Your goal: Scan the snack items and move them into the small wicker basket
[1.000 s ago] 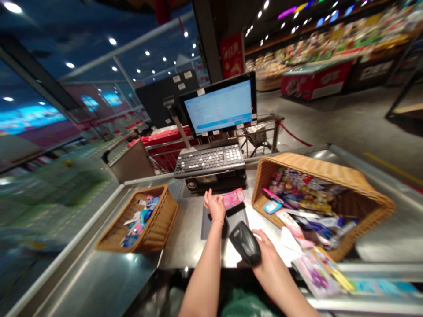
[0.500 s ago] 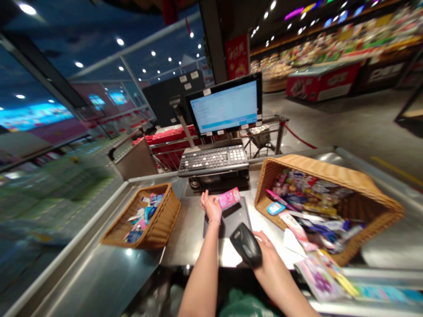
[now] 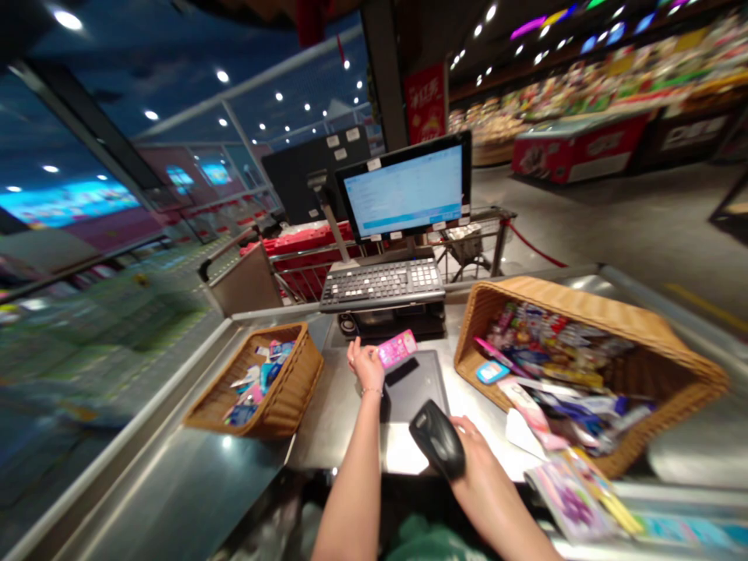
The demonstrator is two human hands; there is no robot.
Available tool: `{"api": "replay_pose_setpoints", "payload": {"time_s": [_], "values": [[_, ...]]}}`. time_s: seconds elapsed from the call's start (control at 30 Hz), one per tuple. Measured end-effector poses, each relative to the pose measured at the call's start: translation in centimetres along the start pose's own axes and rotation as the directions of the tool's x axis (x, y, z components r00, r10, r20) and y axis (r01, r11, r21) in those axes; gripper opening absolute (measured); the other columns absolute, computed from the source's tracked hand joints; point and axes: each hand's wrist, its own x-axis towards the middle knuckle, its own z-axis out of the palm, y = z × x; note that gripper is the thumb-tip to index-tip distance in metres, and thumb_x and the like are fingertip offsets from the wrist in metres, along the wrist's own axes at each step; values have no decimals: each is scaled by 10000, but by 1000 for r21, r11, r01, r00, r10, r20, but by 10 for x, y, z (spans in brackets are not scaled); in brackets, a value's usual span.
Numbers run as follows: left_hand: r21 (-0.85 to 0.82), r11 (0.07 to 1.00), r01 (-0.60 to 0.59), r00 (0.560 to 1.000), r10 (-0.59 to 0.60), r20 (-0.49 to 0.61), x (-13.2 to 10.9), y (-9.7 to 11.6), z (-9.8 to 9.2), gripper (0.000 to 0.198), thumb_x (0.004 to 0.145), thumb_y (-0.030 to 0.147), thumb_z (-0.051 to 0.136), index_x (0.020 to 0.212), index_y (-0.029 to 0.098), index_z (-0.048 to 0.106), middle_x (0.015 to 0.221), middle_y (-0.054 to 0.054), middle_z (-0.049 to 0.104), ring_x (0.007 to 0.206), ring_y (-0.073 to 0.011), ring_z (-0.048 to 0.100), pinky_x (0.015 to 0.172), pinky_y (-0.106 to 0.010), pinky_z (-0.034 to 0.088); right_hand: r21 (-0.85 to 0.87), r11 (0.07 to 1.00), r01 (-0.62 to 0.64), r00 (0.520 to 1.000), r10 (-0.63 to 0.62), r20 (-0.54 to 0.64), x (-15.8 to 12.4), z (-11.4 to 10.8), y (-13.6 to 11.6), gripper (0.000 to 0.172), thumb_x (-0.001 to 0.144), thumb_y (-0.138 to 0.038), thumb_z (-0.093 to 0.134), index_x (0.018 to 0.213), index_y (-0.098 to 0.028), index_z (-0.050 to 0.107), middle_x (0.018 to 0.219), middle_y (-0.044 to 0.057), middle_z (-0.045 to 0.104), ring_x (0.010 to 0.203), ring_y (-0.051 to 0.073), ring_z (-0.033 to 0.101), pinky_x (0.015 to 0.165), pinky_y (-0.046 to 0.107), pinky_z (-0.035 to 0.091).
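Head view: holding pink packet (image 3: 397, 350) by its left end in left hand (image 3: 365, 369), raised at far edge of dark mat (image 3: 418, 393) on metal counter (image 3: 327, 425). Fingers closed on packet end; exact fingertip placement too small to tell. Gripping black scanner (image 3: 438, 440) in right hand (image 3: 476, 463), fingers closed round its body, partly hidden; broad end toward mat, well apart from packet. Beyond packet: keyboard (image 3: 382, 282), below lit screen (image 3: 409, 191). At left: small wicker basket (image 3: 295, 386) with mixed packets inside. At right: larger wicker basket (image 3: 584, 304) with many wrapped goods.
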Motion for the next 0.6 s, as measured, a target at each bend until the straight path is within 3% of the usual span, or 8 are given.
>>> {"api": "replay_pose_setpoints", "payload": {"time_s": [0.4, 0.6], "values": [[-38, 999, 6, 999, -8, -48, 10, -14, -5, 168, 804, 152, 564, 696, 200, 683, 1398, -110, 573, 1386, -285, 385, 1174, -478, 308, -47, 999, -17, 998, 20, 53, -1, -2, -7, 530, 648, -13, 447, 1076, -156, 727, 1215, 169, 685, 1233, 318, 623, 1082, 430, 485], [-75, 997, -8, 997, 2, -82, 14, -20, -3, 151, 804, 171, 571, 695, 191, 674, 1374, -120, 579, 1372, -284, 385, 1178, -482, 298, -44, 997, -63, 995, 66, 73, -1, 1, -3, 505, 639, -48, 470, 1056, -138, 739, 1259, 209, 658, 1248, 336, 616, 1089, 458, 478]]}}
